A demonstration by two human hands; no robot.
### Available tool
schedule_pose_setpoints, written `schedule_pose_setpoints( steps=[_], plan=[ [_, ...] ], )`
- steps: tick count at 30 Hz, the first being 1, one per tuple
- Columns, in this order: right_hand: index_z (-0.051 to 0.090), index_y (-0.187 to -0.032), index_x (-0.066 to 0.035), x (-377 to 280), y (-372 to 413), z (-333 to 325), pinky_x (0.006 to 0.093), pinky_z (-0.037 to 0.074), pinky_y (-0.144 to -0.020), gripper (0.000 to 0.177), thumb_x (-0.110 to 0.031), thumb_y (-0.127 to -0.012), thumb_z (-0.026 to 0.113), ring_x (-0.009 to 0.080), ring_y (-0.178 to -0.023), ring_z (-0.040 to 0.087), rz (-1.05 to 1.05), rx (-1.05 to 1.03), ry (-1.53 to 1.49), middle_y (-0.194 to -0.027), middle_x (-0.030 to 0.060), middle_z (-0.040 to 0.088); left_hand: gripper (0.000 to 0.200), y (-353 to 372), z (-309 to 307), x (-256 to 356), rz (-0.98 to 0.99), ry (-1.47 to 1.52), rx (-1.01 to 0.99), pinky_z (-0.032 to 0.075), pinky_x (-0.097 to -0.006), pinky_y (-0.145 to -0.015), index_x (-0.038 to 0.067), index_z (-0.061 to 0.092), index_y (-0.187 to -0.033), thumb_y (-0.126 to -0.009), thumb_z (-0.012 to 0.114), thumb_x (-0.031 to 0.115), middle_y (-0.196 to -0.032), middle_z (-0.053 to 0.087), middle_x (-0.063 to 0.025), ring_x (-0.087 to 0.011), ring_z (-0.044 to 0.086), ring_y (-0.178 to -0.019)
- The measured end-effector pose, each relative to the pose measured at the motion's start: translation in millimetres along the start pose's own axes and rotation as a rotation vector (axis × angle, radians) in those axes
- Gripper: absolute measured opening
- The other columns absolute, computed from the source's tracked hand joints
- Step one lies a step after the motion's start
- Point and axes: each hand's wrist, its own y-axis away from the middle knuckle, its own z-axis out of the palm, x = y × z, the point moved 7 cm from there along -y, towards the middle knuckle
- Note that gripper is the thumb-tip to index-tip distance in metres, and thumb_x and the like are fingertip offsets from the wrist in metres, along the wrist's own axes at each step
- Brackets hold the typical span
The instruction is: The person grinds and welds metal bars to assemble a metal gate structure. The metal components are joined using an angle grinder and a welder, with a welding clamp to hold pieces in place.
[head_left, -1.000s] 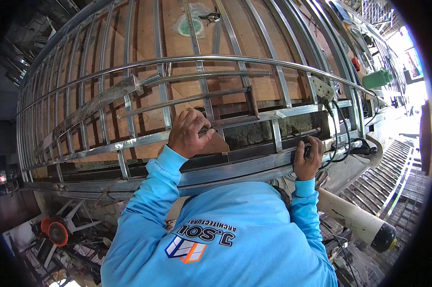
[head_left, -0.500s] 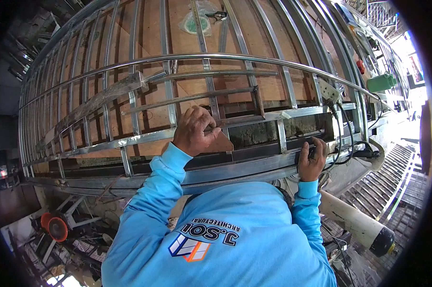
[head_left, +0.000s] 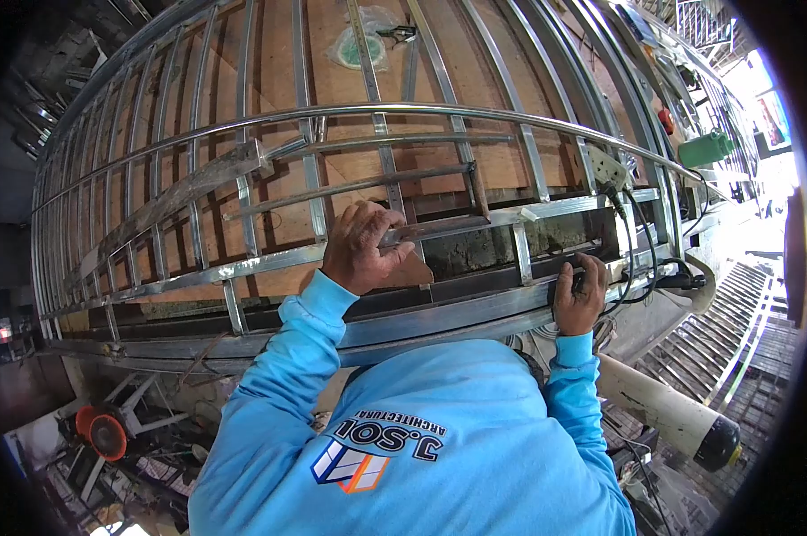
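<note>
i see left hand [head_left: 363, 250] clamped on brown plate [head_left: 406, 269], pressed against metal frame [head_left: 269, 259] mid rail. right hand [head_left: 580, 297] closed round dark tool [head_left: 574, 283] at frame's lower rail. my read on risk: plate slips off line if grip loosens; cable [head_left: 634, 259] at frame's right end may snag tool.

2 hands [head_left: 360, 248], 1 metal frame [head_left: 242, 264].

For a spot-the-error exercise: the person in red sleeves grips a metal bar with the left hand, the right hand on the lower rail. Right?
No: the head view shows the sleeves light blue, not red. The left hand does grip a metal bar, the right hand is on the lower rail.
</note>
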Motion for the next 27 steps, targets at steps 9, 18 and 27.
schedule_pose_setpoints(
  steps=[9, 18, 27],
  plan=[
    [0.066, -0.115, 0.0, -4, -1, -2, 0.0477, 0.048, -0.094, 0.026, -0.014, -0.094, 0.069, 0.0393, -0.104, 0.06, -0.01, 0.012, -0.001, -0.111, 0.0201, 0.064, 0.037, -1, 13, 1, -0.044, -0.052, -0.002, 0.05, -0.0483, -0.087, 0.011, 0.067, -0.106, -0.077, 0.086, 0.023, -0.102, 0.059, -0.0105, -0.0348, 0.059, -0.098],
    [0.067, -0.114, -0.001, -3, -1, -1, 0.0479, 0.047, -0.095, 0.026, -0.015, -0.093, 0.069, 0.0384, -0.105, 0.06, -0.001, 0.003, 0.013, -0.111, 0.0192, 0.064, 0.031, -2, 14, 2, -0.067, -0.056, -0.016, 0.05, -0.0474, -0.086, 0.01, 0.069, -0.101, -0.079, 0.085, 0.024, -0.1, 0.058, -0.0095, -0.0325, 0.059, -0.098],
    [0.066, -0.114, -0.001, -3, -2, 0, 0.0486, 0.046, -0.095, 0.027, -0.015, -0.092, 0.069, 0.0392, -0.105, 0.059, -0.003, -0.001, 0.012, -0.111, 0.0197, 0.064, 0.029, -3, 15, 3, -0.06, -0.058, -0.018, 0.05, -0.0473, -0.085, 0.009, 0.069, -0.1, -0.081, 0.084, 0.026, -0.098, 0.057, -0.0095, -0.0327, 0.059, -0.095]
  ],
)
